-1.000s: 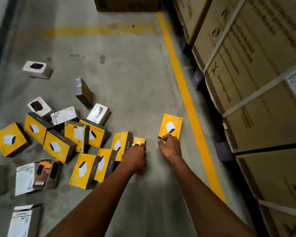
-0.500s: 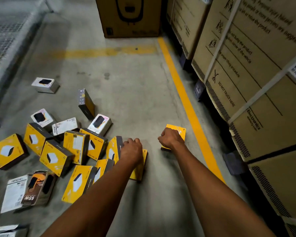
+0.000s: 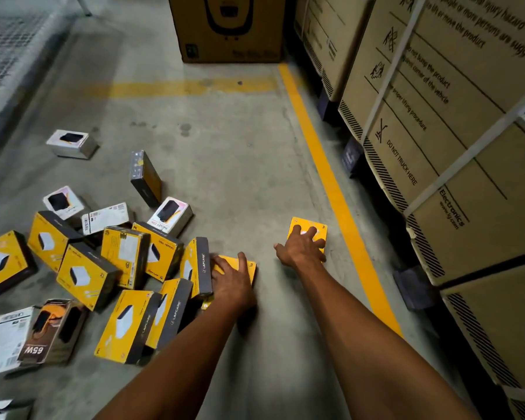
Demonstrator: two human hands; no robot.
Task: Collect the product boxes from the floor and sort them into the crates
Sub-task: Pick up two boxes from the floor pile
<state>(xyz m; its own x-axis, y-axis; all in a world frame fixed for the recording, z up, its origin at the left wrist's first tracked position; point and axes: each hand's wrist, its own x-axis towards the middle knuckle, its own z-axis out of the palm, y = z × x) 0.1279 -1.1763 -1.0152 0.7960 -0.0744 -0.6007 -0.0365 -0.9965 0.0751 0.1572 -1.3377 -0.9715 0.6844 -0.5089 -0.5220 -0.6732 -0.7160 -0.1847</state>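
Many product boxes lie scattered on the concrete floor, mostly yellow with dark sides, some white. My left hand (image 3: 232, 280) lies on a flat yellow box (image 3: 249, 268) at the right edge of the pile, fingers curled over its left side, thumb on top. My right hand (image 3: 300, 247) rests with spread fingers on a separate yellow box (image 3: 319, 230) lying alone near the yellow floor line; its thumb sticks out to the left, off the box. No crate is in view.
Tall strapped cardboard cartons (image 3: 437, 147) on pallets wall off the right side behind a yellow floor line (image 3: 331, 183). Another big carton (image 3: 228, 28) stands at the far end. A wire mesh fence (image 3: 9, 56) runs along the left. A brown 65W box (image 3: 52, 331) lies bottom left.
The view has pulled back slightly. My right hand went from a fist on the lone yellow box to spread fingers over it. My left hand has settled flatter on its box.
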